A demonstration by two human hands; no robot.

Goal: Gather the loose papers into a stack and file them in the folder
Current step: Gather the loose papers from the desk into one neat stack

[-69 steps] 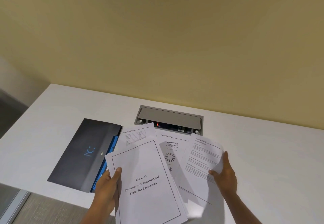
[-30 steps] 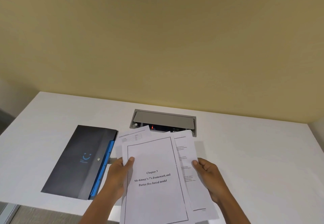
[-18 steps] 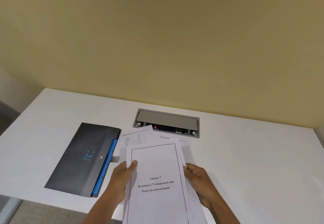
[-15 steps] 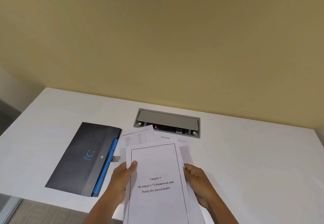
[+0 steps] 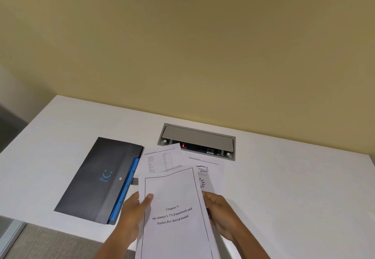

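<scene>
Person holds a partial stack of papers lifted off the white desk, top sheet titled "Chapter 3", its far edge curling a little. Left hand grips the stack's left edge, thumb on top of the sheet, fingers underneath. Right hand is closed on the right edge, fingers curled against the side, probably to square the sheets. The two-sided hold makes sense: it pinches the edges so the pages line up rather than fan out.

Two sheets are not in the stack yet. A table sheet lies flat on the desk just beyond the stack, to the left, its near part hidden under the held pages. A sheet with a printed graphic lies to the right of it, also partly covered. Both sit between the stack and the desk cable box, whose lid is raised at the far centre.

The dark folder lies flat to the left, just beside the left hand, flap down and apparently snapped, blue dividers showing along its right edge.

Judgement: gathering is partway done; the two loose sheets need collecting before filing, and the folder has to be opened first. Risk: thin pages slipping from an edge-only grip.
</scene>
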